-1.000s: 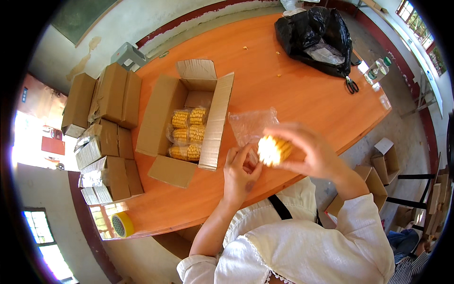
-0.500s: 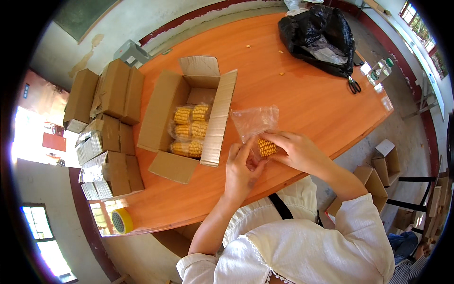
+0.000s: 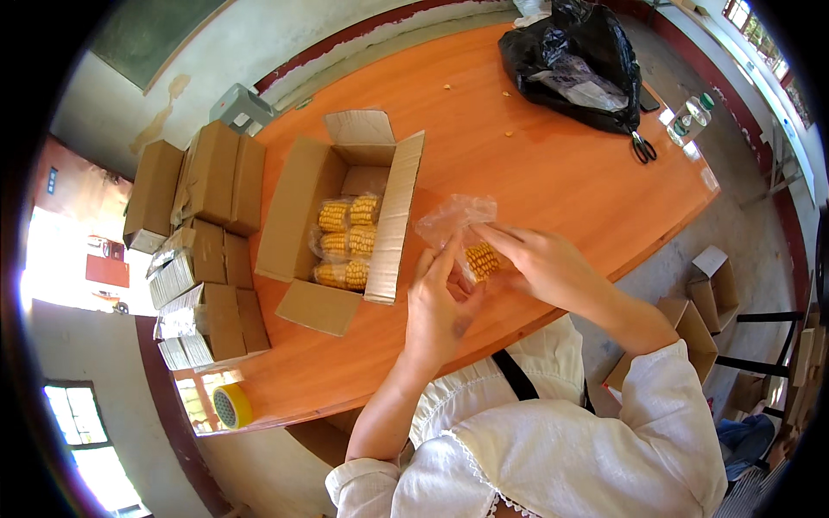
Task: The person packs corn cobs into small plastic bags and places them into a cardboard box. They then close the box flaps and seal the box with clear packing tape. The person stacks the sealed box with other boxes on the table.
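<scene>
Bulging with plump, tightly ridged yellow kernels, a short corn piece [image 3: 481, 262] is held above the glossy orange worktop [image 3: 570, 198], near its front edge, between the two hands. By the left hand [image 3: 437, 307], curled with thumb and forefinger brought close together, the side of a crinkled clear plastic bag [image 3: 451, 216] is pinched. By the right hand [image 3: 544, 263], its fingers nearly straight and pressed together, the film is gripped at the upper side of the corn; the thumb is blurred. How far the corn is enclosed by the film cannot be told. At ten o'clock from the corn, an oblong, open-flapped cardboard carton [image 3: 289, 211] is seen, in which film-wrapped corn pieces [image 3: 362, 240] are lined up in two columns. At nine o'clock, closed brown boxes [image 3: 210, 177] are stacked, and at eight o'clock a thick yellow roll of tape [image 3: 235, 407] is stood on its rim. At one o'clock, a glossy, rumpled black plastic bag [image 3: 525, 67] is spread open, and toward two o'clock black-handled scissors [image 3: 642, 149] and a transparent, green-capped bottle [image 3: 689, 122] are placed.
</scene>
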Demonstrator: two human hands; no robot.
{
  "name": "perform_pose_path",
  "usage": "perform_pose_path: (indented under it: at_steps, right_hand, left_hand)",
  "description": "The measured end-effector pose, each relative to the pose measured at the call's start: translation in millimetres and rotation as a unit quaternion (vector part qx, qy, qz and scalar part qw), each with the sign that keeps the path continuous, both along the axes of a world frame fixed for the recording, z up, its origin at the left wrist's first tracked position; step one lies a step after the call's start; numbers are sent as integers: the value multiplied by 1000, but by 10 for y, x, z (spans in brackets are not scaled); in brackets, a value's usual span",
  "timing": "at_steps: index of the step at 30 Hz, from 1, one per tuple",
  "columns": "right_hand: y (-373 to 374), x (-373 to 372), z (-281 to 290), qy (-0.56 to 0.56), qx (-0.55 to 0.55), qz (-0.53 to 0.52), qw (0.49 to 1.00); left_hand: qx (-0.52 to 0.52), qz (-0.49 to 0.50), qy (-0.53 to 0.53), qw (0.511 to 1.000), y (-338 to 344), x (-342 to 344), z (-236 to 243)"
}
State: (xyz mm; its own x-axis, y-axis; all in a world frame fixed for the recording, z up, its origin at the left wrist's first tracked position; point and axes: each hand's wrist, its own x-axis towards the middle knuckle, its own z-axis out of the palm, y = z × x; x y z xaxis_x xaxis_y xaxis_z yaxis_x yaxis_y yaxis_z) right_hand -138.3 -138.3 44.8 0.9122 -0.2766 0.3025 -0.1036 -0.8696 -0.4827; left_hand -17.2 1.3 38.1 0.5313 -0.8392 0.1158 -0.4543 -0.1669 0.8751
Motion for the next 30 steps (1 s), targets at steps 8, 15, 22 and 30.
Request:
perform_pose_path:
  at_steps: [8,15,22,30]
  right_hand:
    - [-64,105,-77,49,-26,-29,998]
    - [-102,233,-58,9,-42,-30,999]
    - [-222,425,-97,-41,-34,-49,997]
    - [-226,370,153,-95,-56,-71,991]
  left_hand:
    - [19,16,-1,1000,6,44,30]
    - [1,7,-21,1000,-36,84,40]
    - [-23,3,-45,999,-107,163,86]
    - [-37,10,-36,999,-136,141,279]
